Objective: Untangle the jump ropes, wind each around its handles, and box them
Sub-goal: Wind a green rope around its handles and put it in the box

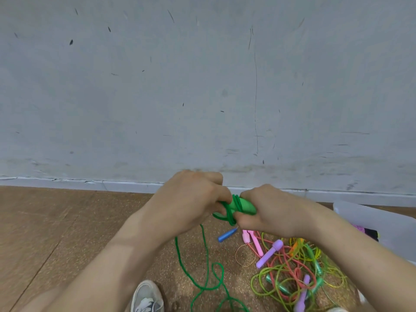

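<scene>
My right hand [267,212] grips the green jump-rope handles [244,206], held level in front of me. A few turns of green rope [231,212] circle the handles' left end. My left hand [191,199] is curled round that rope just left of the handles. The loose green rope [207,275] hangs down and loops over the floor. A tangle of pink, purple, yellow-green and teal jump ropes [290,273] lies on the floor at lower right. A clear plastic box [382,221] stands at the right edge with dark and pink things inside.
A blue handle [227,235] lies on the brown cork floor [67,233] just below my hands. My grey-and-white shoe [146,298] shows at the bottom. A scuffed grey wall [202,86] with a white skirting board rises straight ahead.
</scene>
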